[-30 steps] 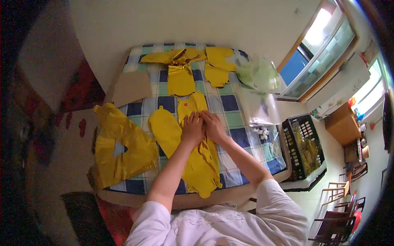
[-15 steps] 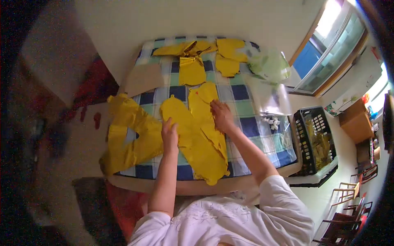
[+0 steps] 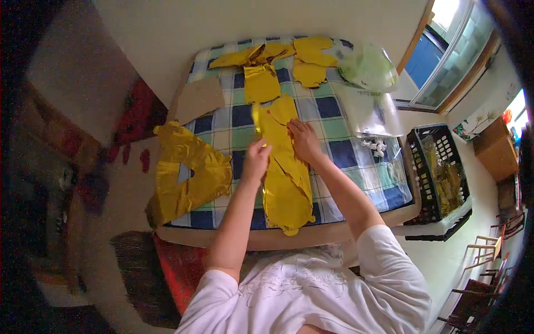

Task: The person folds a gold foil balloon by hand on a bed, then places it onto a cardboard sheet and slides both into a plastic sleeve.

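A long gold foil piece (image 3: pixel 286 183) lies lengthwise on the checked cloth in front of me, with layers folded over one another. My left hand (image 3: pixel 257 158) has its fingers pinched on the left edge of this foil, where a narrow strip stands up, blurred. My right hand (image 3: pixel 305 142) lies flat on the foil's right edge with fingers spread. To the left, another gold foil piece (image 3: pixel 206 192) with a hole in it rests on the cloth, touched by neither hand.
More gold foil pieces (image 3: pixel 262 84) and brown cardboard (image 3: pixel 199 99) lie at the back of the checked cloth (image 3: pixel 342 158). Clear plastic bags (image 3: pixel 367 114) sit at the right. A black crate (image 3: pixel 425 183) holding gold foil stands beyond the right edge.
My left hand has moved right and up, and the foil flap that spread left of the long piece is now folded over onto it. The view has shifted slightly.
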{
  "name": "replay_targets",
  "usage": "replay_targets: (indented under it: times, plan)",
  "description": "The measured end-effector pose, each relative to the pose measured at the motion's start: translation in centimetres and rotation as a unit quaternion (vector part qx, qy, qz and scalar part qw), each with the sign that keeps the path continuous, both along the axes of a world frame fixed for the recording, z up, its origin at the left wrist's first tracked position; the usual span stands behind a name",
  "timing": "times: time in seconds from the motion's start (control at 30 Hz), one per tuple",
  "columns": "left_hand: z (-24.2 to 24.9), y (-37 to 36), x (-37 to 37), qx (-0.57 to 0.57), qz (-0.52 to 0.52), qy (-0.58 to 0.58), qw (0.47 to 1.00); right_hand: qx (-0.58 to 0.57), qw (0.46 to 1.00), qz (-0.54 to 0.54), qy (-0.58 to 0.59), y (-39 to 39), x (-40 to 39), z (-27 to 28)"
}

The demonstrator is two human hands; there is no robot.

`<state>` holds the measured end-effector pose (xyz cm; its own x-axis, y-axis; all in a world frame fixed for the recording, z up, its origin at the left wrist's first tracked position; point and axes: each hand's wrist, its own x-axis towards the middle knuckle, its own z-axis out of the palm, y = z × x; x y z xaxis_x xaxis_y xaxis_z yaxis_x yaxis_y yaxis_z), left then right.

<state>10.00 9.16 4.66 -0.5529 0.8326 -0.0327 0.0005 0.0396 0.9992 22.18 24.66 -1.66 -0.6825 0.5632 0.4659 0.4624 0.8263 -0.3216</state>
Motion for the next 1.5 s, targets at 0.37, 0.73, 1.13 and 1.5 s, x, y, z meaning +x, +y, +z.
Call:
replay_targets:
  times: [0.37, 0.73, 1.13, 1.5]
  plan:
    - [-5.6, 0.5, -4.0, 0.028, -0.038, 0.498, 0.866, 0.026, 0.999, 0.014, -0.037, 0.9, 0.2, -1.3]
    - [-1.1, -4.9, -1.8, -0.142, -0.043, 0.413, 0.898, -0.002, 0.999, 0.01, -0.043, -0.1, 0.4, 0.2]
    - [-4.7, -5.7, -1.6, -0.207, 0.012, 0.289, 0.935, 0.008, 1.0, 0.013, -0.004, 0.6, 0.1, -1.2]
    - [-1.8, -5.5, 3.2, -0.223, 0.036, 0.387, 0.894, -0.027, 0.998, -0.004, -0.05, -0.1, 0.2, 0.5]
